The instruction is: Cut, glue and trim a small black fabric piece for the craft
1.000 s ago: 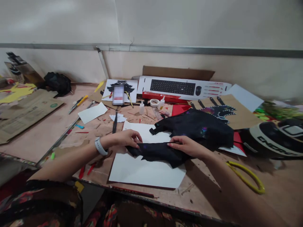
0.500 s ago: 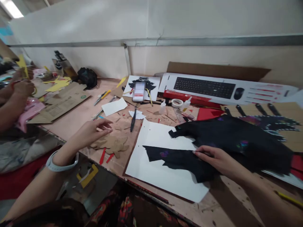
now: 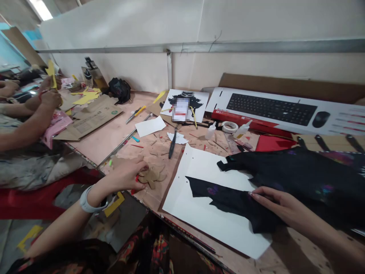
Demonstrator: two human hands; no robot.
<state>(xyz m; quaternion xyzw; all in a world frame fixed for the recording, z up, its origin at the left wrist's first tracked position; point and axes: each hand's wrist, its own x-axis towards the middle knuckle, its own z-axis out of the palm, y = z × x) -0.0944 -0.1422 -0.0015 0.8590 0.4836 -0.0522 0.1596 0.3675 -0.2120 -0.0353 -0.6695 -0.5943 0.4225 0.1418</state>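
Cluttered craft table (image 3: 108, 133), pinkish top, set against a pale partition wall w/ a metal rail. Scraps and offcuts all over.

Left hand (image 3: 125, 176) near the table's front edge, fingers curled down onto a brown cardboard cut-out (image 3: 152, 176), touching its left side; can't tell if actually pinched. White watch on that wrist.

Right hand (image 3: 281, 207) laid flat, fingers together and stretched out, pressing on a black paper cut-out (image 3: 225, 198). Cut-out lying on a white sheet (image 3: 199, 167), jagged edge pointing left. Bigger black cut-out piece (image 3: 299, 171) just behind, overlapping the sheet's far right corner.

Further back: black pen-like tool (image 3: 172, 142) left of the sheet, two small glue bottles (image 3: 211, 131), tape roll (image 3: 229, 126), keyboard box (image 3: 285, 110) along the wall, printed reference pic (image 3: 186, 104) w/ a blurred patch. Flat cardboard (image 3: 91, 118) at left, black bag (image 3: 119, 90) by the wall.

Far left: another person's hands (image 3: 49, 95) holding yellow paper (image 3: 51, 72), well apart from the cut-outs.
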